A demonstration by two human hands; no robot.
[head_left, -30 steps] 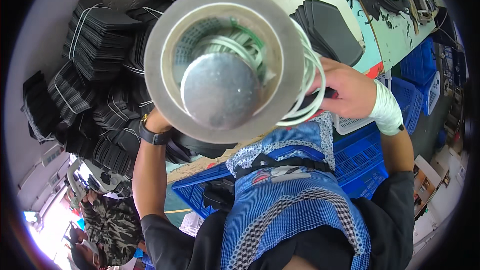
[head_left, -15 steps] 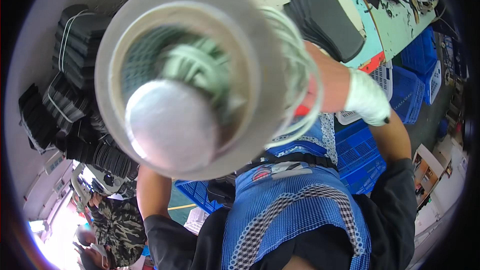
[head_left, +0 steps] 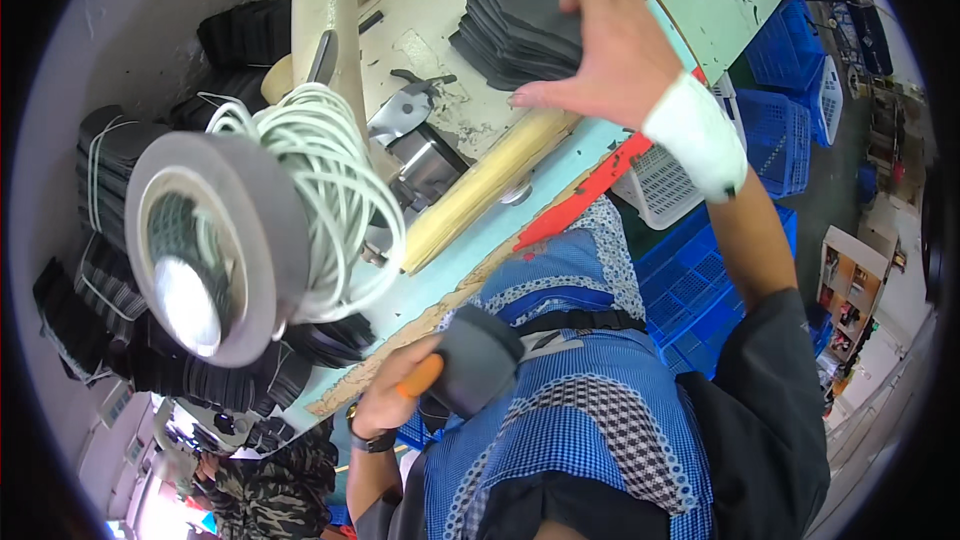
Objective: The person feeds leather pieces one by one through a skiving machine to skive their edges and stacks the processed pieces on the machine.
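Observation:
My left hand (head_left: 388,395) is closed around a dark grey curved pad (head_left: 472,360), held low in front of my apron. An orange cover (head_left: 420,377) sits at its thumb. Up at the worktable, my right hand (head_left: 620,50) has its thumb and fingers spread wide at the near right edge of a fanned stack of dark grey sheets (head_left: 515,15). Whether it touches the stack is hard to tell. A white wrap (head_left: 700,138) covers its wrist. Left of that stack stands a cream sewing machine (head_left: 330,30), with a yellow ribbed strip (head_left: 490,185) in front of it.
A round lamp (head_left: 215,250) with a coil of pale cord (head_left: 320,180) hangs close by on the left. Bundles of dark pieces (head_left: 110,175) are piled behind it. Blue crates (head_left: 690,290) stand right of my lap. A person in camouflage (head_left: 270,495) works at lower left.
The lamp filled the middle and now appears smaller at left, uncovering the machine and table. My left hand and the grey pad have come into view. My right hand shows beside the sheet stack.

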